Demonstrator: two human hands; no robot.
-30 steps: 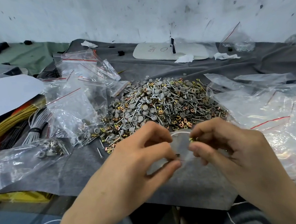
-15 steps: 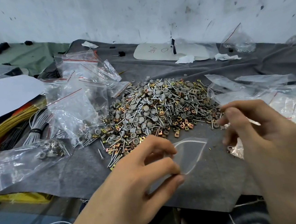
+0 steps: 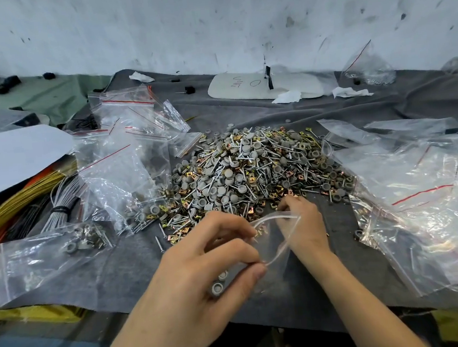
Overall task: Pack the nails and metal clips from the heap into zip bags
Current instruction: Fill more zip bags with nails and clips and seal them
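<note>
1. While the left hand [image 3: 203, 265] holds a clear zip bag [image 3: 274, 248] over the near part of the table [image 3: 344, 279], its thumb and fingers [image 3: 231, 251] pinch one side of the bag's mouth, and the mouth gapes open.
2. Right hand [image 3: 301, 223] lies beyond the bag, partly seen through the plastic. Its fingers are bunched and point down at the near edge of the heap [image 3: 249, 168]; whether they pinch a piece cannot be told.
3. Heap sits mid-table on a grey cloth [image 3: 286, 112], just beyond both hands. It is a mix of nails [image 3: 249, 158], brass-coloured clips [image 3: 188, 174] and round grey caps [image 3: 244, 145].
4. Held bag contains two grey caps low down, beside the left palm, and one brass-coloured clip near the mouth.
5. One filled bag [image 3: 43, 264] lies flat at the left, with a small cluster of pieces in its upper part.
6. Empty bags [image 3: 125, 155] with red strips lie piled against the heap's left side; a larger pile [image 3: 419, 183] of bags lies at its right.
7. Wire bundles [image 3: 57, 201], yellow and grey, lie at the far left, partly under a white sheet of paper [image 3: 10, 155].
8. White board [image 3: 242, 88] with handwriting lies at the back of the table, near the marked wall [image 3: 207, 21]; a rear bag [image 3: 366, 67] stands to its right.
</note>
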